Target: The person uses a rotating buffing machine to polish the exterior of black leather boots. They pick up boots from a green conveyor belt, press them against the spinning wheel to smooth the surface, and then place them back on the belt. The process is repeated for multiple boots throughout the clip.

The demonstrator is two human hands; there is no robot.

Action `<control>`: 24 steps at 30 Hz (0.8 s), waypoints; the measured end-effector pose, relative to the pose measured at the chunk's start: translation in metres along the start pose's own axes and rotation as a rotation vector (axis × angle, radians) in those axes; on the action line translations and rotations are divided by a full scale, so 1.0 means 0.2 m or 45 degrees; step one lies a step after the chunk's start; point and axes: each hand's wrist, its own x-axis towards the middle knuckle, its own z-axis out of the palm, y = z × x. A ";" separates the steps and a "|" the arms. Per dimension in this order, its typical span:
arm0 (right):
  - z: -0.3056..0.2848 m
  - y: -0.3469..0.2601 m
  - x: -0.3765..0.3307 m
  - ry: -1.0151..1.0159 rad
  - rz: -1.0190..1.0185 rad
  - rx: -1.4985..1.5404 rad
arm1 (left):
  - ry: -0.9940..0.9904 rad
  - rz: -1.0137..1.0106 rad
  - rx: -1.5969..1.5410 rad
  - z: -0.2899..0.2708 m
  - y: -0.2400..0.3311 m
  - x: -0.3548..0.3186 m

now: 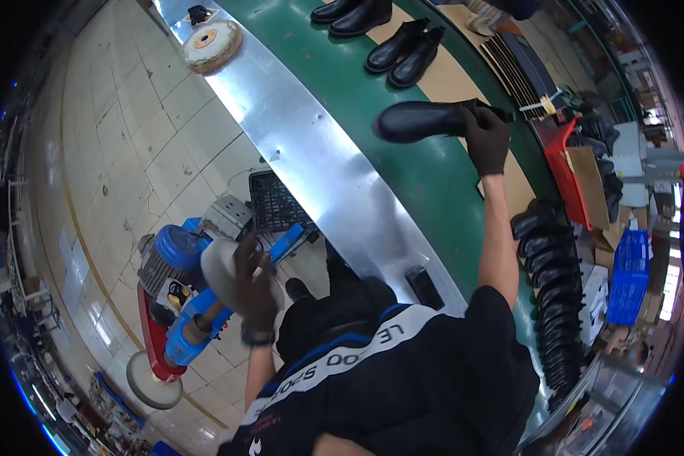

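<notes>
My right hand (485, 143), in a dark glove, is closed around the shaft of a black ankle boot (416, 121). The boot is held sideways over the green work surface (334, 72), its toe pointing left. On the left, my gloved left hand (254, 289) is somewhat blurred, with its fingers apart and nothing seen in them. It overlaps the pale buffing wheel (216, 266) of a blue and red polishing machine (186, 327); whether it touches the wheel, I cannot tell. Beyond the held boot, a pair of black boots (409, 55) stands on brown cardboard (441, 80).
A shiny metal strip (304, 129) edges the bench, with a small black block (423, 286) on it. Another fluffy wheel (211, 47) lies at its far end. Several dark boots (551, 281) line the right side, near a red bin (566, 175) and blue crate (628, 277).
</notes>
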 end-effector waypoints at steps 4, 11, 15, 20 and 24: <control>-0.22 -0.56 -0.53 -0.088 0.270 0.570 | -0.470 0.252 -0.155 0.29 0.13 0.16; -0.39 -1.10 -1.29 -0.073 0.114 0.481 | -0.191 0.374 -1.331 0.19 0.40 -0.13; -0.57 -1.13 -1.55 0.269 -0.652 -0.369 | -0.210 -0.118 -1.674 -0.01 0.37 -0.23; -0.67 -0.85 -2.09 -0.843 -0.002 0.012 | -0.304 -0.664 -1.823 -0.07 0.19 -0.49; -0.44 -0.75 -2.46 -0.920 0.857 0.821 | -0.224 -0.968 -1.834 -0.15 -0.15 -0.66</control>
